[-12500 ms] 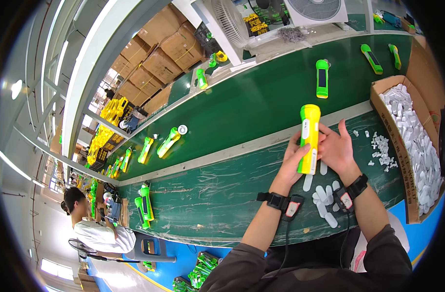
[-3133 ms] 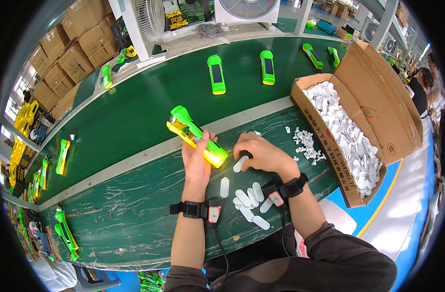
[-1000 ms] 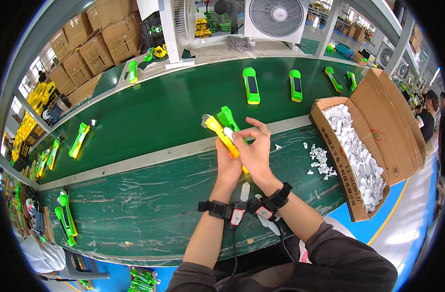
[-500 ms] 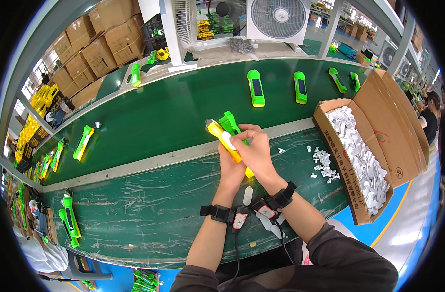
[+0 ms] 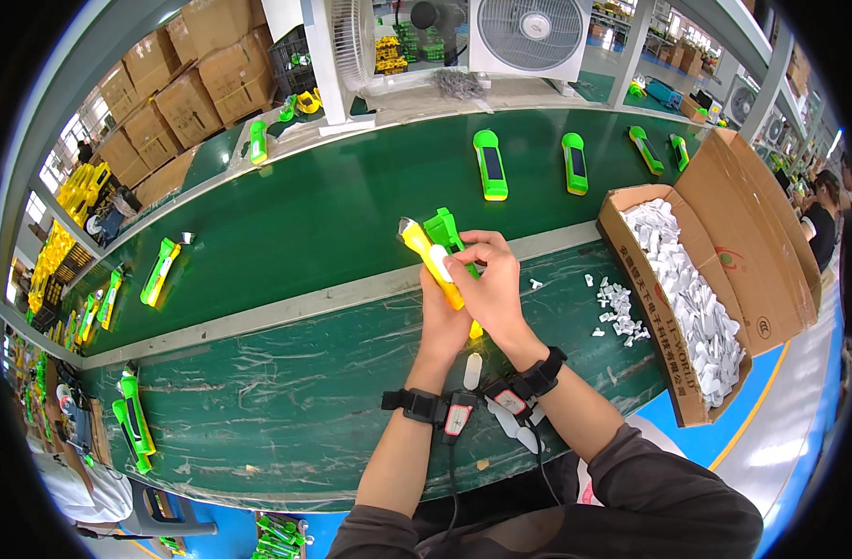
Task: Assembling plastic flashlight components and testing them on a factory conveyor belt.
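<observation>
Over the near edge of the belt, my left hand grips a yellow flashlight body with a clear lens at its tip. A green flashlight casing lies right beside the body, partly hidden behind my right hand. The fingers of that hand are closed on a white oval plastic piece and press it against the yellow body. A yellow end shows below my hands. Near my wrists, a white oval piece lies on the green worktop.
An open cardboard box full of white plastic pieces stands at right, with loose white clips beside it. Assembled flashlights lie along the green belt. Two green flashlights rest at the worktop's left end. Cables hang from my wristbands.
Both hands and the flashlight parts have shifted very slightly to the right. My grip and the white piece's place against the yellow body look the same.
</observation>
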`<act>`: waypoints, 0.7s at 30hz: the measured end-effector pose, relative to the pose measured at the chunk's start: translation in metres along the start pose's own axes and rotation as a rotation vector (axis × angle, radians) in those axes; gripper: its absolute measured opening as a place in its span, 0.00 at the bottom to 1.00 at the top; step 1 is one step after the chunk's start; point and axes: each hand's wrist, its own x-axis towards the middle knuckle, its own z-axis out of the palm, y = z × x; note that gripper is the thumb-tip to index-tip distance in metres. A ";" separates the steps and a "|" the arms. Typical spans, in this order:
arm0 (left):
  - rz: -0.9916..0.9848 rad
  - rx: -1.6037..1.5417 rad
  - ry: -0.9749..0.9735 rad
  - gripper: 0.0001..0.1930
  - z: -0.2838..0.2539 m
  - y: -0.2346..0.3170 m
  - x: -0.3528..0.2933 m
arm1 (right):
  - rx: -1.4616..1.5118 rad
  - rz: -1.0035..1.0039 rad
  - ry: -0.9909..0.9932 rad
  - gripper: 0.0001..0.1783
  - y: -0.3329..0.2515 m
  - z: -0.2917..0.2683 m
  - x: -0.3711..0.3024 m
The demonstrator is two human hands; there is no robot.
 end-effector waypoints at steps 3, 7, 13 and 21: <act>0.033 0.026 0.011 0.35 0.002 0.005 0.000 | -0.029 -0.005 0.000 0.05 -0.001 -0.001 -0.001; 0.052 0.021 0.002 0.35 0.002 0.003 0.002 | -0.055 -0.008 0.009 0.06 -0.004 0.000 0.000; 0.060 0.085 0.000 0.35 0.002 0.005 0.001 | -0.018 -0.025 -0.026 0.06 -0.003 -0.002 -0.004; 0.055 0.043 0.001 0.35 0.002 0.000 0.002 | 0.038 0.029 -0.105 0.11 -0.003 -0.010 -0.005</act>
